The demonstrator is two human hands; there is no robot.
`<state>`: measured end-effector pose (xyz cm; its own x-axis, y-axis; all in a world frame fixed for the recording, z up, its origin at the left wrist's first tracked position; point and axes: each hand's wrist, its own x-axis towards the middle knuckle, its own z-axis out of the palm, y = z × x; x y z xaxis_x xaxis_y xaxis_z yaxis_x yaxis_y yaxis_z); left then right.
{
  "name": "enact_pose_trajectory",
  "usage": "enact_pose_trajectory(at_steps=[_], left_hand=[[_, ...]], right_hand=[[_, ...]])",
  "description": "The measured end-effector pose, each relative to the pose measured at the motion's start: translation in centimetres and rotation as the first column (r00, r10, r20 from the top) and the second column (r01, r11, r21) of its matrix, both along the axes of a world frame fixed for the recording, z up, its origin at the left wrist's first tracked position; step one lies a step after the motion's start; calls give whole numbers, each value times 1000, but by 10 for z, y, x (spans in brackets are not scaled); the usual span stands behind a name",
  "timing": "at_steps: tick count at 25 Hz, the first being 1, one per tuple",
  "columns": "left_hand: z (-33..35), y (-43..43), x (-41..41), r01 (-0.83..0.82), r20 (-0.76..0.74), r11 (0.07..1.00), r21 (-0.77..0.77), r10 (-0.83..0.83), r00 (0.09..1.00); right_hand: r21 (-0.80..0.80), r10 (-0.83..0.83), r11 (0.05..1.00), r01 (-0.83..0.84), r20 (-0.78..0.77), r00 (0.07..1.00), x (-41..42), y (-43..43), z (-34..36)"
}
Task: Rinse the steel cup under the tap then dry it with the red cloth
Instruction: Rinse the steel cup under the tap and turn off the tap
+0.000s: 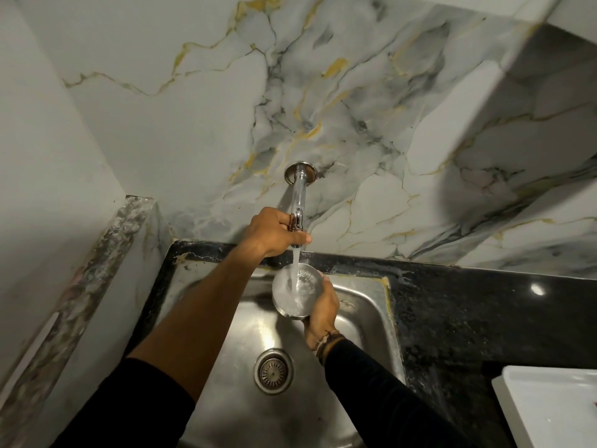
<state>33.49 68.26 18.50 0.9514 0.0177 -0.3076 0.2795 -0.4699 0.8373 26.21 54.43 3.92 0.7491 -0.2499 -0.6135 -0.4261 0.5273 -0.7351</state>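
- Two hands work over the steel sink (361, 305), set into the black counter (484, 318); the drain (273, 371) sits at 6 o'clock from the cup.
- Your left hand (271, 232) is clenched around the tap (298, 202) handle, water running.
- Your right hand (321, 307) grasps the steel cup (295, 291) by its side wall, directly under the stream.
- Expect a light, rigid, slippery wet cup; hold the wall firmly, fingers wrapped well round.
- No red cloth is visible.
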Motion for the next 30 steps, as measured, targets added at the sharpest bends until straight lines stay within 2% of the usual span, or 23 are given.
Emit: enact_pose_trajectory(at_steps=[5, 9, 15, 19, 24, 30], left_hand=[[3, 2, 3, 26, -40, 999, 34, -24, 999], [4, 2, 2, 14, -44, 999, 34, -12, 999], [4, 2, 3, 32, -54, 998, 50, -30, 998], [4, 3, 3, 37, -61, 998, 44, -34, 998], [4, 1, 1, 19, -53, 999, 43, -17, 998], [3, 2, 2, 29, -58, 999, 27, -27, 998]], right_hand=[[-21, -24, 1000, 23, -60, 998, -29, -6, -15], [39, -44, 998, 45, -9, 999, -18, 14, -6], [27, -92, 995, 92, -24, 996, -28, -8, -14], [-30, -49, 998, 49, -18, 999, -34, 2, -18], [3, -87, 996, 87, 11, 996, -20, 11, 1], [-15, -55, 998, 55, 11, 998, -35, 13, -9]])
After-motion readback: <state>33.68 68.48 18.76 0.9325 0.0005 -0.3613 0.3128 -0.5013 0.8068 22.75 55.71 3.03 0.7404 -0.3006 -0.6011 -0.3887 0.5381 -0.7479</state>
